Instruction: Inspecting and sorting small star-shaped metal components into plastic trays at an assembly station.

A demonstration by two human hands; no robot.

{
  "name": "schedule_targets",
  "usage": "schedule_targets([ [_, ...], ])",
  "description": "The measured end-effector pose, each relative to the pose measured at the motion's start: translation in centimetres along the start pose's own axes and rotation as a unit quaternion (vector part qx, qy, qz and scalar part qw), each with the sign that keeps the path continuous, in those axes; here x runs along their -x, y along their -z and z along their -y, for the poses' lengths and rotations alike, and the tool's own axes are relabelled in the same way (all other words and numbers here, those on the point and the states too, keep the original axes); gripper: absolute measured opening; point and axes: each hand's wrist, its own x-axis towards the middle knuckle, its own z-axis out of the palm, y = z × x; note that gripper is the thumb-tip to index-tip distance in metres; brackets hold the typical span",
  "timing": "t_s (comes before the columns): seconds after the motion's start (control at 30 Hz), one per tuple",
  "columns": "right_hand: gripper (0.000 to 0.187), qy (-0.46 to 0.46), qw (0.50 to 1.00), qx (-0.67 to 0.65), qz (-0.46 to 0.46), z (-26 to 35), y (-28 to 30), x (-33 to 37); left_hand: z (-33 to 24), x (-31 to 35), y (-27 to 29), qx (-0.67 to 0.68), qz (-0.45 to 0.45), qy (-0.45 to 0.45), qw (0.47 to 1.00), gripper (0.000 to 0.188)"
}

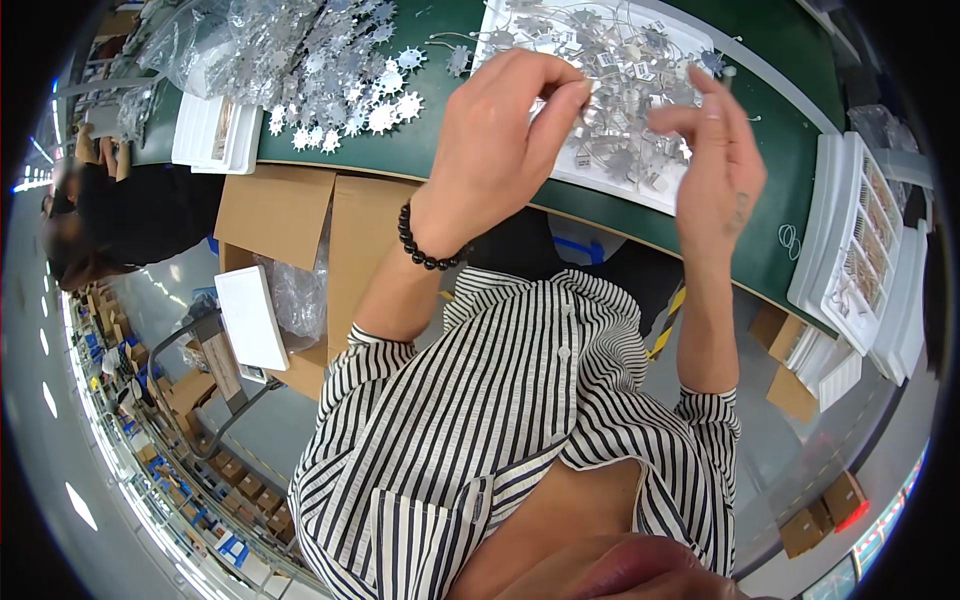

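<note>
Over a white tray (660,200), both my hands work among silver snowflake-shaped pieces (620,155) with thin cords and small white tags. My left hand (505,135), wearing a black bead bracelet, is above the tray's near left side. Its thumb and forefinger are pinched together; what lies between them is too small to make out. My right hand (718,160) is above the tray's right side, slightly blurred, with its fingers apart and nothing visible in them. Left of the tray lies a heap of loose silver snowflake-shaped pieces (345,85), partly beside clear plastic bags (205,45).
The table top (780,210) is green. White trays (210,135) stand at its left end, and stacked white trays (850,245) at its right. Below the edge are a cardboard box (375,215) and a cart (225,370). Another person (140,215) works at far left.
</note>
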Motion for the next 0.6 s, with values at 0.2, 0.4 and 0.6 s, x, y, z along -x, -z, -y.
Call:
schedule_targets([
  [0.2,0.032,-0.160,0.971,0.015,0.175,5.6,-0.7,-1.7,-0.1,-2.1,-0.2,0.014,0.015,-0.085,0.996,0.007],
  [0.4,0.020,-0.120,0.954,0.076,0.263,2.5,0.7,-4.2,-0.4,-4.4,1.4,0.033,-0.084,-0.026,0.996,0.012],
  [0.6,0.031,-0.095,0.947,0.206,0.226,2.2,-2.8,-5.4,7.9,-2.9,2.2,-0.126,-0.110,0.107,0.980,0.026],
])
